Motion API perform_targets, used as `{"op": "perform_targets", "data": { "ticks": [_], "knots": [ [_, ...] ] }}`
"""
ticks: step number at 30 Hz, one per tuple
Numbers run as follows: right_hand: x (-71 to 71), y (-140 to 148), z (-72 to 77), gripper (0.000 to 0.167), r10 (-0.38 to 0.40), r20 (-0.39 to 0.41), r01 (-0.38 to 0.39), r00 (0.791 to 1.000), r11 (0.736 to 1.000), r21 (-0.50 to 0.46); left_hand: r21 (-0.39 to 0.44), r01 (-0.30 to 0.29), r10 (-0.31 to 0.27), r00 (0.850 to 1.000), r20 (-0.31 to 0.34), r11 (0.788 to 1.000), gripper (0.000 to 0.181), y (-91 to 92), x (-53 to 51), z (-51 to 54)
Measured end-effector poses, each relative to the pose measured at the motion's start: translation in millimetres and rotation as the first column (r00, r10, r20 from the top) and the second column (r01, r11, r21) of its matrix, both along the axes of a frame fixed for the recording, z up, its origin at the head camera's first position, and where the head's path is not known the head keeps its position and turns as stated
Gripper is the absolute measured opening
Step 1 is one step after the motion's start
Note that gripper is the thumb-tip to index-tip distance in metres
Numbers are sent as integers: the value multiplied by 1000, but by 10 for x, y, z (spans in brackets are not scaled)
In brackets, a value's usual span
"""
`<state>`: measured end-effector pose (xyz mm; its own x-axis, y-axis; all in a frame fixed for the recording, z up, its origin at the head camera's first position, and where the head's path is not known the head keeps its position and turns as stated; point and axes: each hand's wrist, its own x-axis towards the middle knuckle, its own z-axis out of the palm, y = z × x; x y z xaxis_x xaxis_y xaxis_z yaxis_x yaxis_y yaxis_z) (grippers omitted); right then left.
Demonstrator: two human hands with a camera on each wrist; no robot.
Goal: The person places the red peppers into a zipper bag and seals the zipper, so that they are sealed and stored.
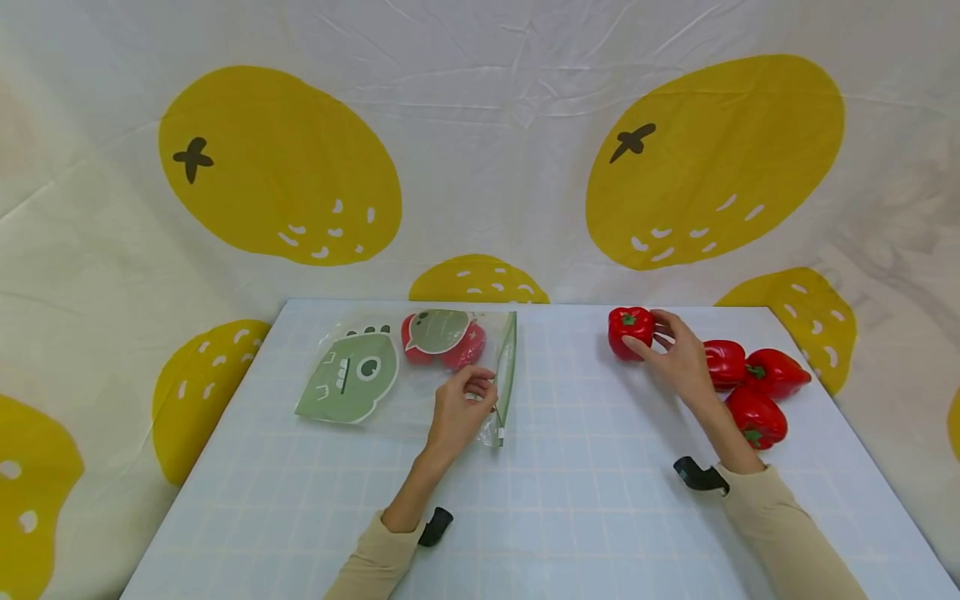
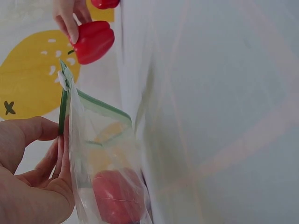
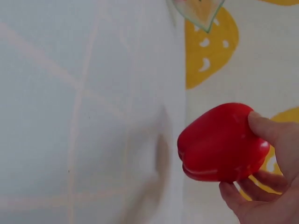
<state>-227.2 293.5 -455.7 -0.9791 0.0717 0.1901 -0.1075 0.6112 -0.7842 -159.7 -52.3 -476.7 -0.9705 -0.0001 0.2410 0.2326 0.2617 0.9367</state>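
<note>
My left hand [image 1: 459,408] pinches the green-edged opening of a clear zip bag [image 1: 420,400] printed with a green cartoon monster. In the left wrist view the zip bag [image 2: 84,154] has its mouth spread apart, and its white slider sits near the top corner. Red peppers [image 1: 467,348] show through the plastic, partly hidden by the print. Away to the right, my right hand [image 1: 678,358] grips a red bell pepper [image 1: 628,332] between thumb and fingers. The right wrist view shows this bell pepper [image 3: 222,144] held above the table, its lobed end pointing left.
Three more red bell peppers [image 1: 757,417] lie grouped at the right, beside my right wrist. Under everything is a table with a pale blue checked cover [image 1: 570,500]. A white curtain with yellow fruit prints [image 1: 495,167] stands behind the back edge.
</note>
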Motion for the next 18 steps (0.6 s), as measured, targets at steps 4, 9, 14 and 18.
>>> {"op": "perform_targets", "data": {
  "ticks": [4, 9, 14, 18],
  "knots": [
    [32, -68, -17, 80, 5, 15, -4, 1000, 999, -34, -2, 1, -1, 1000, 0, 1000, 11, 2, 1, -4],
    [48, -162, -55, 79, 12, 19, -11, 1000, 997, -73, -1, 1, -1, 1000, -2, 1000, 12, -2, 2, -6],
    [78, -258, -81, 78, 18, 26, -15, 999, 994, -111, -2, 1, -1, 1000, -10, 1000, 11, -4, -3, -11],
    [116, -336, -76, 79, 29, 30, -24, 999, 990, -139, -5, 1, -1, 1000, -15, 1000, 11, -5, -3, -12]
  ]
}}
